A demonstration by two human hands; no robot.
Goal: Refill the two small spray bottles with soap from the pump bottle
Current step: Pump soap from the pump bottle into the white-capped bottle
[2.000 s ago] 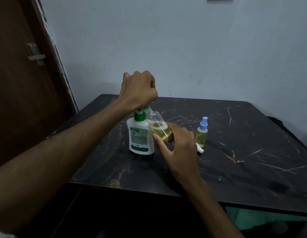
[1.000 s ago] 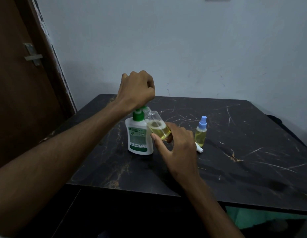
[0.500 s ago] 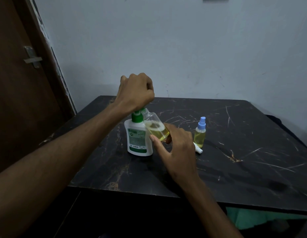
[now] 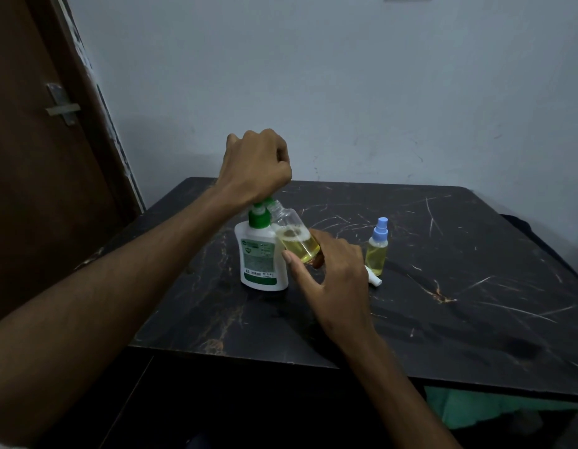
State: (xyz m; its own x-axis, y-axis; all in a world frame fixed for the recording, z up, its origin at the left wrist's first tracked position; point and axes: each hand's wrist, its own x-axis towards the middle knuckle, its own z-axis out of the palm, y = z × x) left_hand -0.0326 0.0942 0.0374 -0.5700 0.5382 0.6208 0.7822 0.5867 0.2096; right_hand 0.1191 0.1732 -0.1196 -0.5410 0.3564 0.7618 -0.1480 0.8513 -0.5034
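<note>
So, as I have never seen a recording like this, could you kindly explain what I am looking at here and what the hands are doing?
There is no machine here: a person wears a camera on the head, so the single picture looks down at their own two hands over a dark marble table. The left hand is curled over the green top of a white pump bottle. The right hand holds an open small bottle, tilted with its neck at the pump and partly full of yellow liquid. To the right stands a second small bottle with a blue spray cap, and a white spray top lies beside it.
</note>
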